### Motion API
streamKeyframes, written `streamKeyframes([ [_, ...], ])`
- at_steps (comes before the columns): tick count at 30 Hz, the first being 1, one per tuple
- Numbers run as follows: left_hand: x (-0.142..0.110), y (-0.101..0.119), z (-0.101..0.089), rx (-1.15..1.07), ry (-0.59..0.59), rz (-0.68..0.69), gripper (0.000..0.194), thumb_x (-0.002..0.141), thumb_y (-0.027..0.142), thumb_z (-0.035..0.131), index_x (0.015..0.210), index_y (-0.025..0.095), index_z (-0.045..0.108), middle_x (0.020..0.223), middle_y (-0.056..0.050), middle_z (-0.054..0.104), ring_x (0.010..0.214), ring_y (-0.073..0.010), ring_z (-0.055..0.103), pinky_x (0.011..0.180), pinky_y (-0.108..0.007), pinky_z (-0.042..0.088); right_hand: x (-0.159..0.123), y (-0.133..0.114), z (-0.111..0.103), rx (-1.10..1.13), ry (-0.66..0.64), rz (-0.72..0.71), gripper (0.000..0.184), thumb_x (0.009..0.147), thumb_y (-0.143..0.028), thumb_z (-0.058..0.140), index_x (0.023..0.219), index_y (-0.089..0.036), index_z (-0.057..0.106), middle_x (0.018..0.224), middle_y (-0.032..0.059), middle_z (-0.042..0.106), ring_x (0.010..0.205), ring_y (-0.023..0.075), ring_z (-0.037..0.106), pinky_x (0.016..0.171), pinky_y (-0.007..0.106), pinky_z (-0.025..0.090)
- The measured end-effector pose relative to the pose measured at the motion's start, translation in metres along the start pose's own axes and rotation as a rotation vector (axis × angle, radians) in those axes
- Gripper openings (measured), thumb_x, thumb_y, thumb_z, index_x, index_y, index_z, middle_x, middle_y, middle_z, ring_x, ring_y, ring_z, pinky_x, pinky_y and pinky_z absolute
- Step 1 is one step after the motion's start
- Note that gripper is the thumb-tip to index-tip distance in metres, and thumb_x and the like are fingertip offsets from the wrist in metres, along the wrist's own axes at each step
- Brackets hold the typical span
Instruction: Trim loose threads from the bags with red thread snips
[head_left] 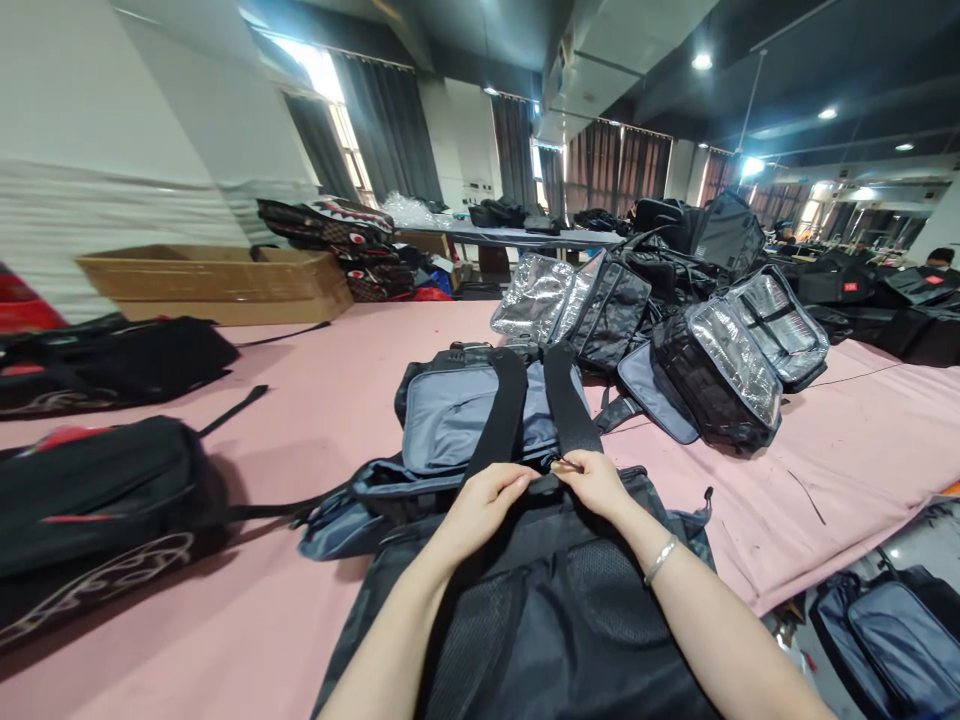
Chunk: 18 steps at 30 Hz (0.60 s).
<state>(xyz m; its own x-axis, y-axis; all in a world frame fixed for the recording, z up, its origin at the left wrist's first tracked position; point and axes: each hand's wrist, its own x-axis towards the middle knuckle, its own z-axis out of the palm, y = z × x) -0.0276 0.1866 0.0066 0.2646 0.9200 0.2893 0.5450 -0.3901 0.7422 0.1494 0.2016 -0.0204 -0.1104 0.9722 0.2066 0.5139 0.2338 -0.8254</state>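
A black and grey backpack (450, 415) lies open on the pink table (300, 350) right before me, its two black shoulder straps (502, 410) running away from me. My left hand (484, 505) has its fingers curled on the top edge of the bag's back panel, beside the left strap. My right hand (596, 480), with a silver bracelet at the wrist, pinches a small zipper pull or tab at the base of the right strap. Black mesh padding (540, 610) of the back panel lies under my forearms.
Black bags with red and white trim (97, 500) lie at the left. A heap of bags with silvery lining (720, 350) sits at the right. A cardboard box (210, 275) stands at the back left. More grey bags (885, 620) lie on the floor, lower right.
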Motion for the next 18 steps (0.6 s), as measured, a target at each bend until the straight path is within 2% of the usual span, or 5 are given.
streamKeyframes([
  [2, 0.0, 0.0, 0.0, -0.08, -0.006, -0.056, 0.034, 0.073, 0.045, 0.049, 0.078, 0.018, 0.069, 0.085, -0.008, 0.07, 0.083, -0.0231, 0.062, 0.08, -0.034, 0.046, -0.004, -0.004, 0.0, -0.002, 0.044, 0.028, 0.023, 0.08, -0.035, 0.053, 0.064, -0.019, 0.06, 0.057, -0.0044, 0.053, 0.057, 0.012, 0.05, 0.055, 0.021, 0.034],
  [5, -0.001, 0.002, 0.0, -0.191, 0.003, -0.134, 0.033, 0.07, 0.043, 0.051, 0.076, 0.016, 0.07, 0.081, -0.008, 0.071, 0.078, -0.0235, 0.063, 0.076, -0.034, 0.047, -0.015, -0.015, -0.002, 0.007, 0.164, 0.067, 0.016, 0.079, -0.035, 0.054, 0.082, -0.02, 0.059, 0.073, -0.0015, 0.06, 0.068, 0.0144, 0.055, 0.062, 0.023, 0.039],
  [8, -0.003, 0.005, -0.001, -0.285, 0.018, -0.191, 0.031, 0.068, 0.041, 0.054, 0.075, 0.015, 0.07, 0.079, -0.008, 0.071, 0.075, -0.0232, 0.062, 0.074, -0.033, 0.046, -0.03, -0.027, -0.007, -0.062, 0.256, 0.017, 0.018, 0.084, -0.034, 0.049, 0.095, -0.02, 0.054, 0.088, 0.0025, 0.061, 0.082, 0.0166, 0.057, 0.071, 0.027, 0.041],
  [14, -0.006, 0.007, -0.003, -0.431, 0.081, -0.263, 0.03, 0.063, 0.039, 0.06, 0.078, 0.016, 0.071, 0.089, -0.009, 0.071, 0.086, -0.0243, 0.062, 0.084, -0.035, 0.043, -0.056, -0.048, -0.012, -0.441, 0.203, -0.101, 0.008, 0.086, -0.023, 0.048, 0.092, -0.02, 0.051, 0.085, 0.0032, 0.058, 0.077, 0.0182, 0.057, 0.063, 0.026, 0.038],
  [18, -0.007, 0.007, -0.002, -0.48, 0.12, -0.293, 0.03, 0.06, 0.038, 0.063, 0.078, 0.015, 0.071, 0.091, -0.01, 0.071, 0.089, -0.0252, 0.062, 0.086, -0.036, 0.043, -0.061, -0.053, -0.013, -0.53, 0.168, -0.102, 0.007, 0.085, -0.022, 0.051, 0.091, -0.02, 0.05, 0.084, 0.0018, 0.058, 0.074, 0.0173, 0.057, 0.059, 0.026, 0.034],
])
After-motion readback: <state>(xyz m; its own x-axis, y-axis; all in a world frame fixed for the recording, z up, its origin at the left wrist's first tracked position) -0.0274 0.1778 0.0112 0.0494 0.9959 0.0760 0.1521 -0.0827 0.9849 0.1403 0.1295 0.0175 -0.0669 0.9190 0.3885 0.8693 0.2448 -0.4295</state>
